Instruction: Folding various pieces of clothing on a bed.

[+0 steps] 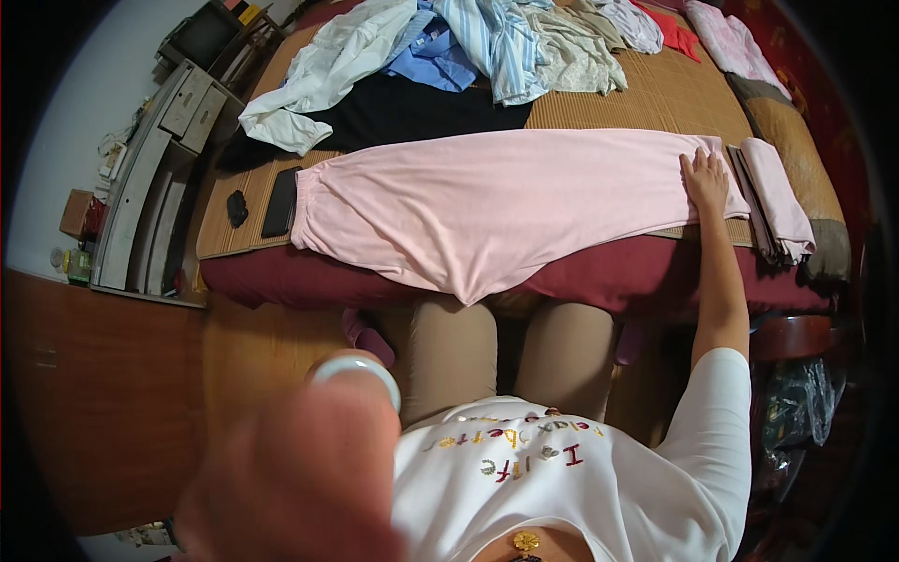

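A pair of light pink trousers (pixel 506 197), doubled lengthwise, lies across the near edge of the bed, its gathered waistband at the left and a pointed part hanging over the edge. My right hand (pixel 704 181) rests flat on the leg end, fingers spread. Close to the camera, large and blurred, is my left hand (pixel 302 464), with a pale bangle (pixel 358 367) at its wrist; its fingers cannot be made out. Folded pink and dark garments (pixel 778 197) sit just right of the trousers.
A black phone-like case (pixel 281 202) and a small black item (pixel 237 209) lie left of the waistband. Beyond are a black cloth (pixel 421 112), a white garment (pixel 344 60), blue shirts (pixel 439 60) and other loose clothes. A grey desk (pixel 151 190) stands at the left.
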A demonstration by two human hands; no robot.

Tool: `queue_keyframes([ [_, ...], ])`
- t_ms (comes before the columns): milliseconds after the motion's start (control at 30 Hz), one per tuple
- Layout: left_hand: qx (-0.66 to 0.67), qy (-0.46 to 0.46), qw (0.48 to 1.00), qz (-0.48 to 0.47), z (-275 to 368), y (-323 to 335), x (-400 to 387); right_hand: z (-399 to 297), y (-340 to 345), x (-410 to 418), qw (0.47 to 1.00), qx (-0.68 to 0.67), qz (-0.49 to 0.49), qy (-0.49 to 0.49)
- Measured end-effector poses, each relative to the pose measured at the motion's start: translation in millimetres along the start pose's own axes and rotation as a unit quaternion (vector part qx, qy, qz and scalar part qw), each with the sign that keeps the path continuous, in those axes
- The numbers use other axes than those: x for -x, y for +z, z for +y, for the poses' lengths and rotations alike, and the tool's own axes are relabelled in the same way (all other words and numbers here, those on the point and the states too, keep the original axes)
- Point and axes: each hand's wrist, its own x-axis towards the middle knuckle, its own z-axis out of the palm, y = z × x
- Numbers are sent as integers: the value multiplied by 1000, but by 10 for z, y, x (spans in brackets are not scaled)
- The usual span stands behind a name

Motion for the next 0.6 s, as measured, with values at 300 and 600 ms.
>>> queue_keyframes([
  [300,60,369,894,248,-246,789,-246,154,-39,44,999,33,-26,18],
  [600,-30,292,928,232,-223,639,-236,160,28,8,999,37,-15,5],
])
